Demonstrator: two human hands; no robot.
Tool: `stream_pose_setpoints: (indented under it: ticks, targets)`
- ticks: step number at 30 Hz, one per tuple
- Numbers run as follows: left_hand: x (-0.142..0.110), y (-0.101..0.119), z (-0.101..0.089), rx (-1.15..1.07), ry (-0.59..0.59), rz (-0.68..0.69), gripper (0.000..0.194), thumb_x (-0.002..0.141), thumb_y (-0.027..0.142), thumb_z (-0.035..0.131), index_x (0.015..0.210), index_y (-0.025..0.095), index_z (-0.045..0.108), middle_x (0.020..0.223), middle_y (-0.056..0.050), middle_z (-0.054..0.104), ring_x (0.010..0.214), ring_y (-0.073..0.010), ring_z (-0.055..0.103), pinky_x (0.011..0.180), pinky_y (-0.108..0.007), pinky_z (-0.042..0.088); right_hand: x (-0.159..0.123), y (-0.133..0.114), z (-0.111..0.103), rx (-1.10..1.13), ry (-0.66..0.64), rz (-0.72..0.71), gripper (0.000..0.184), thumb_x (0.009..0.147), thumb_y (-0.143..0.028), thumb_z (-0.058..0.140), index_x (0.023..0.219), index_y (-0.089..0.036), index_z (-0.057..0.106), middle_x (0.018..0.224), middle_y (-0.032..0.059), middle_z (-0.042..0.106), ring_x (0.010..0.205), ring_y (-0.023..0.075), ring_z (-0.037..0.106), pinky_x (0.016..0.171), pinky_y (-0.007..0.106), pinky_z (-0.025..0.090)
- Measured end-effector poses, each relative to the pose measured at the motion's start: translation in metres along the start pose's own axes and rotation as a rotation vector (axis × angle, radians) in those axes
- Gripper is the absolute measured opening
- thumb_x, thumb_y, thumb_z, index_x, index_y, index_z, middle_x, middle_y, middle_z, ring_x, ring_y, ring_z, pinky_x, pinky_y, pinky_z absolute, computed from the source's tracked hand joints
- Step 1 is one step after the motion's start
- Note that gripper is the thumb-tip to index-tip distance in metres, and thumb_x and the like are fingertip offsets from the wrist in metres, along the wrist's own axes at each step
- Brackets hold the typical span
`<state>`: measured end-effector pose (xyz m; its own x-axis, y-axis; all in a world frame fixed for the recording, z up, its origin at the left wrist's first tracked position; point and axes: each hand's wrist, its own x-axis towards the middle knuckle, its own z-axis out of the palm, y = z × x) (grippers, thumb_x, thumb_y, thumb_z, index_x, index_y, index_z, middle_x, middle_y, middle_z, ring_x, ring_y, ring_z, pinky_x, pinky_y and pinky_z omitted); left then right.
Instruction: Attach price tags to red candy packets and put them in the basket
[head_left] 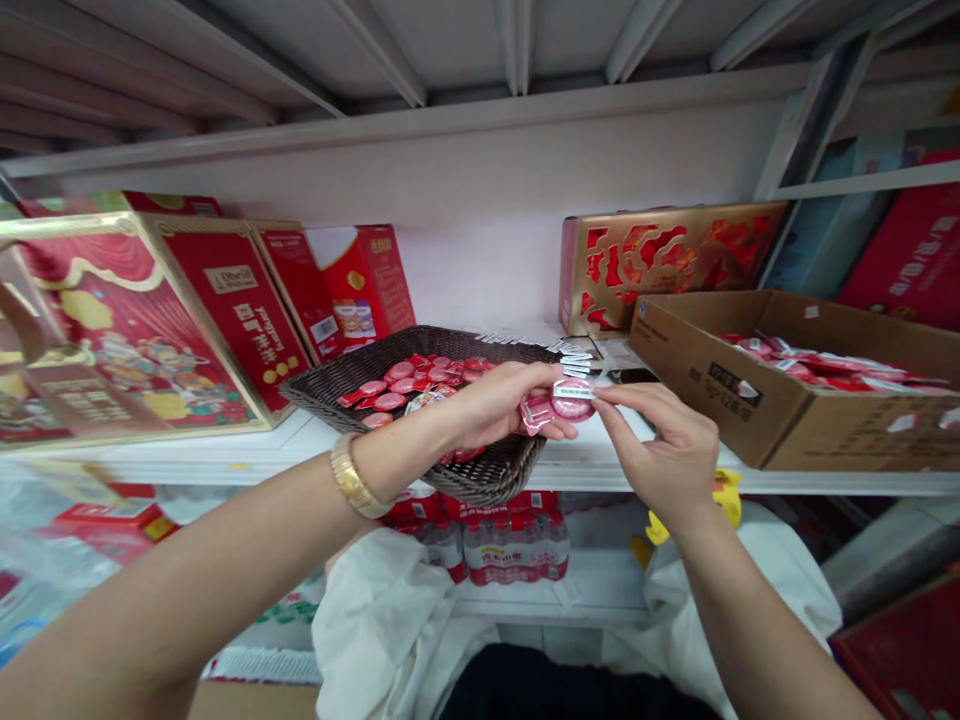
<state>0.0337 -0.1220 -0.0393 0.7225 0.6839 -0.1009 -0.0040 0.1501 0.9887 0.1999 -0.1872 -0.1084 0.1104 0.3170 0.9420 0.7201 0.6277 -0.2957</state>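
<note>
My left hand (499, 398), with a gold bracelet on its wrist, is closed on a small pink and red wrapped snack packet (571, 408). A white barcode sticker (576, 393) lies across the front of that packet. My right hand (664, 440) pinches the sticker's right end between thumb and forefinger. Just behind the packet, several narrow barcode strips (576, 360) show above my left fingers. Under my left hand and forearm stands a dark woven basket (491, 488), partly covered by them, with many similar red and pink packets (401, 378) inside.
An open cardboard box (697, 395) of red packets stands at the right of the white shelf (600, 478). Behind it is a gold and red box (675, 260). Red gift boxes (232, 300) fill the left. Bottle packs (517, 550) sit below; another shelf (465, 45) hangs overhead.
</note>
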Motion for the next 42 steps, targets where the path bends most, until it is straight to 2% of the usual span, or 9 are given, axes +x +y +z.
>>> stream_pose_setpoints:
  ticks: [3, 9, 12, 17, 21, 25, 29, 35, 42]
  targets:
    - [-0.002, -0.001, 0.0, 0.068, -0.002, 0.026, 0.017, 0.089, 0.019, 0.062, 0.093, 0.007, 0.072, 0.074, -0.008, 0.073, 0.06, -0.0113, 0.068, 0.061, -0.022, 0.054, -0.001, 0.001, 0.0, -0.007, -0.011, -0.043, 0.011, 0.086, -0.016, 0.067, 0.09, -0.024, 0.074, 0.086, 0.0049, 0.077, 0.077, 0.0206, 0.071, 0.075, 0.037, 0.056]
    - [-0.007, 0.0, 0.002, 0.158, 0.011, 0.029, 0.019, 0.091, 0.012, 0.06, 0.102, 0.01, 0.074, 0.069, -0.005, 0.073, 0.056, -0.0074, 0.067, 0.056, -0.016, 0.049, -0.001, -0.001, -0.002, -0.018, -0.026, -0.06, 0.013, 0.085, -0.013, 0.067, 0.09, -0.023, 0.074, 0.085, 0.0045, 0.076, 0.08, 0.0193, 0.07, 0.077, 0.035, 0.055]
    - [-0.009, 0.0, 0.003, 0.181, 0.006, 0.056, 0.021, 0.09, 0.012, 0.06, 0.106, 0.011, 0.074, 0.071, -0.005, 0.074, 0.055, -0.0067, 0.066, 0.054, -0.015, 0.048, -0.002, -0.003, -0.004, 0.02, -0.009, 0.044, 0.01, 0.083, -0.019, 0.071, 0.092, -0.023, 0.074, 0.087, 0.0046, 0.073, 0.079, 0.0184, 0.067, 0.071, 0.033, 0.053]
    - [-0.009, 0.0, 0.003, 0.239, -0.004, 0.09, 0.028, 0.09, 0.012, 0.06, 0.114, 0.012, 0.072, 0.068, -0.005, 0.074, 0.055, -0.0075, 0.066, 0.053, -0.015, 0.047, -0.009, 0.001, -0.003, 0.172, 0.049, 0.306, 0.017, 0.084, -0.029, 0.07, 0.1, -0.022, 0.072, 0.085, 0.0039, 0.068, 0.074, 0.0166, 0.061, 0.068, 0.032, 0.049]
    - [-0.009, -0.001, 0.003, 0.271, 0.012, 0.099, 0.029, 0.089, 0.012, 0.06, 0.116, 0.013, 0.072, 0.069, -0.005, 0.074, 0.056, -0.0077, 0.067, 0.055, -0.016, 0.048, -0.013, 0.004, 0.003, 0.291, -0.016, 0.477, 0.027, 0.085, -0.034, 0.067, 0.108, -0.02, 0.068, 0.081, 0.0022, 0.068, 0.071, 0.0152, 0.06, 0.067, 0.03, 0.049]
    - [-0.008, -0.003, 0.0, 0.272, -0.029, 0.124, 0.029, 0.086, 0.016, 0.066, 0.115, 0.014, 0.072, 0.08, -0.007, 0.076, 0.064, -0.0106, 0.07, 0.064, -0.021, 0.054, -0.013, 0.001, 0.009, 0.417, -0.077, 0.56, 0.027, 0.085, -0.037, 0.068, 0.105, -0.019, 0.068, 0.077, 0.0023, 0.07, 0.069, 0.0157, 0.062, 0.067, 0.03, 0.05]
    - [-0.007, -0.006, -0.002, 0.268, -0.064, 0.151, 0.029, 0.086, 0.013, 0.064, 0.114, 0.014, 0.073, 0.087, -0.008, 0.077, 0.067, -0.0114, 0.071, 0.066, -0.023, 0.055, -0.012, -0.002, 0.01, 0.466, -0.054, 0.595, 0.024, 0.083, -0.036, 0.07, 0.1, -0.019, 0.069, 0.077, 0.0026, 0.072, 0.068, 0.0153, 0.064, 0.066, 0.029, 0.05]
    - [-0.006, -0.005, -0.001, 0.268, -0.07, 0.137, 0.031, 0.087, 0.013, 0.063, 0.116, 0.015, 0.072, 0.085, -0.008, 0.077, 0.066, -0.0111, 0.07, 0.066, -0.023, 0.055, -0.012, -0.003, 0.01, 0.493, -0.028, 0.598, 0.022, 0.081, -0.035, 0.071, 0.095, -0.018, 0.069, 0.073, 0.0018, 0.07, 0.064, 0.0139, 0.062, 0.063, 0.028, 0.051]
    - [-0.007, -0.006, -0.002, 0.272, -0.076, 0.129, 0.034, 0.087, 0.012, 0.061, 0.119, 0.016, 0.071, 0.088, -0.008, 0.077, 0.066, -0.0107, 0.07, 0.065, -0.022, 0.054, -0.01, -0.004, 0.009, 0.487, -0.022, 0.563, 0.021, 0.085, -0.038, 0.066, 0.094, -0.02, 0.069, 0.074, 0.0016, 0.069, 0.068, 0.0156, 0.065, 0.066, 0.03, 0.054]
